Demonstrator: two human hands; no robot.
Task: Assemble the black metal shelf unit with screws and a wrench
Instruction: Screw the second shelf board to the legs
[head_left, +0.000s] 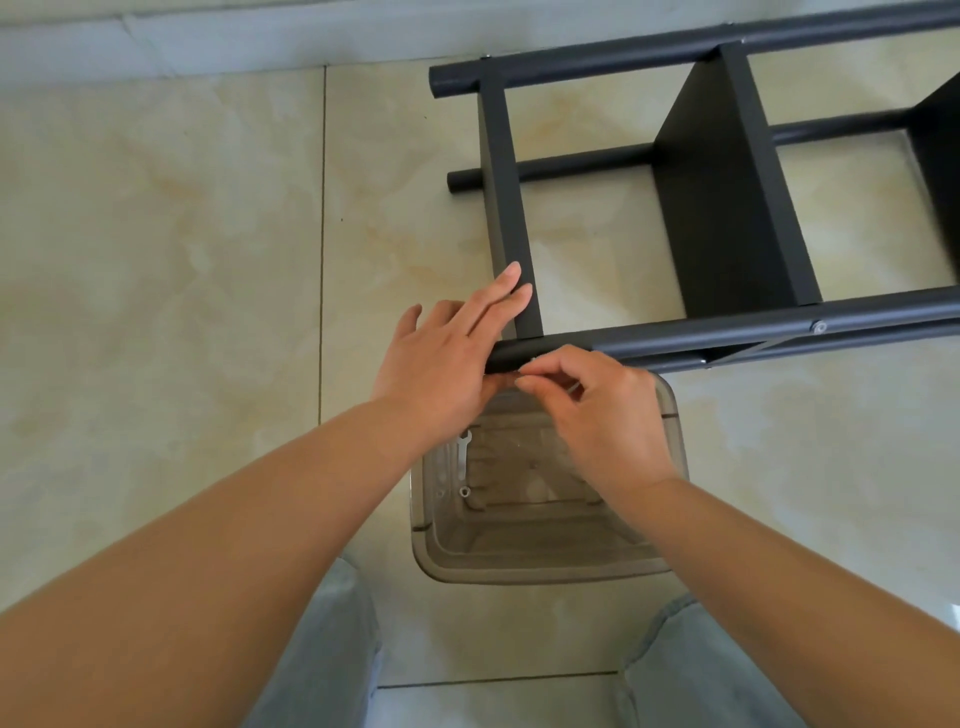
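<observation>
While left hand (447, 358) lies flat on the shelf (727, 208) | right hand (597, 410) pinches a screw at the tube (675, 340), just past its fingertips | step: starting screw | next: wrench (462, 454) from bin (530, 551) below the fingers

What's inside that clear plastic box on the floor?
In the clear box: a small wrench and a washer-like fastener. The right hand covers its far corner.
</observation>
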